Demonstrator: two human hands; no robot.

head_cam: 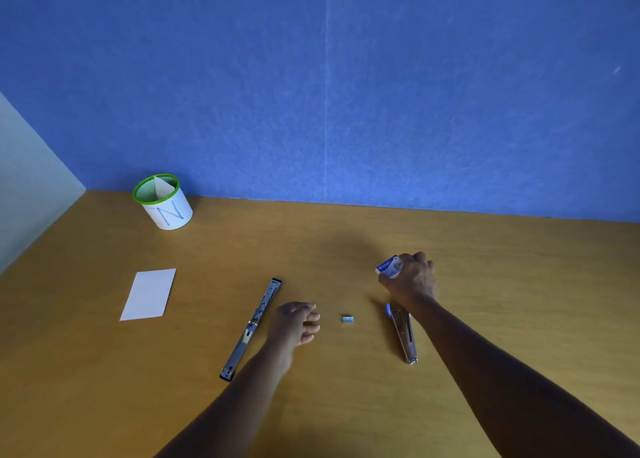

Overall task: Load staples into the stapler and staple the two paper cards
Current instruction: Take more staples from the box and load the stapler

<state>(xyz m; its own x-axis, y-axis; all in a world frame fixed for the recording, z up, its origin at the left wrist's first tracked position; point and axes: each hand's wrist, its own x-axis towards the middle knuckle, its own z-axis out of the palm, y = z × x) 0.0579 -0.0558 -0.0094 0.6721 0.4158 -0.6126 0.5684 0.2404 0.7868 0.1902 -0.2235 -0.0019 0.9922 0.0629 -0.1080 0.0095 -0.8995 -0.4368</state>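
A stapler lies swung fully open in one long flat strip on the wooden table, just left of my left hand. That hand hovers with loosely curled fingers and holds nothing. A small block of staples lies between my two hands. My right hand is closed around a small blue-and-white staple box. A second metal stapler lies closed under my right forearm. White paper cards lie flat at the left.
A white cup with a green rim, marked N, stands at the back left near the blue wall and holds a folded paper. A pale side wall bounds the wooden table on the left.
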